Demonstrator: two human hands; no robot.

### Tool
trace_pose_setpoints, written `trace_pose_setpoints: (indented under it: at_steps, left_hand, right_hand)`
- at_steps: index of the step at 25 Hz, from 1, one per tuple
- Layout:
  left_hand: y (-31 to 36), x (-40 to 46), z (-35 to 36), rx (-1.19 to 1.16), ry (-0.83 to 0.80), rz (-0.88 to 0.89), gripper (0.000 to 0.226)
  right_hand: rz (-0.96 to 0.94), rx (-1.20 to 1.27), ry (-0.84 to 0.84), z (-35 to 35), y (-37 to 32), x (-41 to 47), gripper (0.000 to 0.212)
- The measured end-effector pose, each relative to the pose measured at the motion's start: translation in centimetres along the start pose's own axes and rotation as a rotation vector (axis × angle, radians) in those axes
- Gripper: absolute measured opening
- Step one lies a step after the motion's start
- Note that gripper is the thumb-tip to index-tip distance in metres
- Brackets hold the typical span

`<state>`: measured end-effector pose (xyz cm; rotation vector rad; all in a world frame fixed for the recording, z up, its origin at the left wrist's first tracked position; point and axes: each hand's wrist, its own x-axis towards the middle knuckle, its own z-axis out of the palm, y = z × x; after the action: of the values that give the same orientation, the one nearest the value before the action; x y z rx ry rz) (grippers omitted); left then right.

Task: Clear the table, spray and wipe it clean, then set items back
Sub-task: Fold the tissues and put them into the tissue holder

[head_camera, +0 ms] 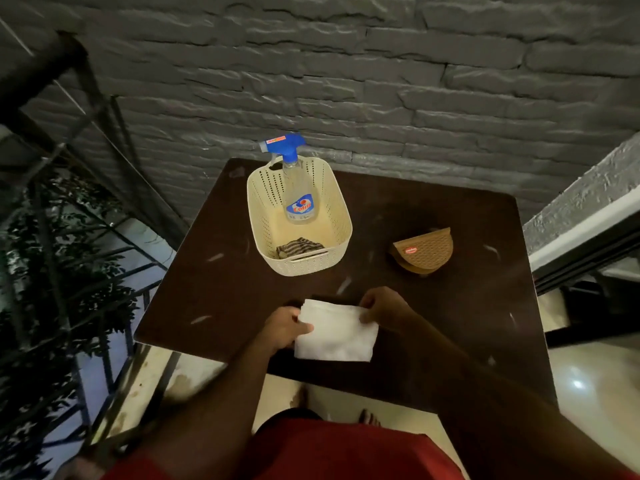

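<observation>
A folded stack of white napkins is held just above the near part of the dark brown table. My left hand grips its left edge and my right hand pinches its upper right corner. At the back left of the table stands a cream perforated basket. Inside it a clear spray bottle with a blue trigger stands upright, and a striped cloth lies at the near end. A brown half-round napkin holder sits to the right.
A grey stone wall runs behind the table. A metal railing with dark foliage beyond it lies to the left. On the right is a white ledge with a dark frame. Pale floor and my bare foot show below the table edge.
</observation>
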<state>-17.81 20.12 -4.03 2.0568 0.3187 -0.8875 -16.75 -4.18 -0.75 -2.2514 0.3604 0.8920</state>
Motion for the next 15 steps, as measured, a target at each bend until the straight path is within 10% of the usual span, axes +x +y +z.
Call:
trace_pose_setpoints:
  at_steps: [7,15]
  left_hand:
    - [3.0,3.4,-2.8,0.434,0.103,0.227,0.016]
    - [10.0,4.1,3.5,0.386,-0.020,0.419,0.029]
  right_hand:
    - [0.115,-0.071,0.169,0.8,0.5,2.4,0.048]
    - [-0.080,-0.214,0.446,-4.2,1.6,1.7,0.027]
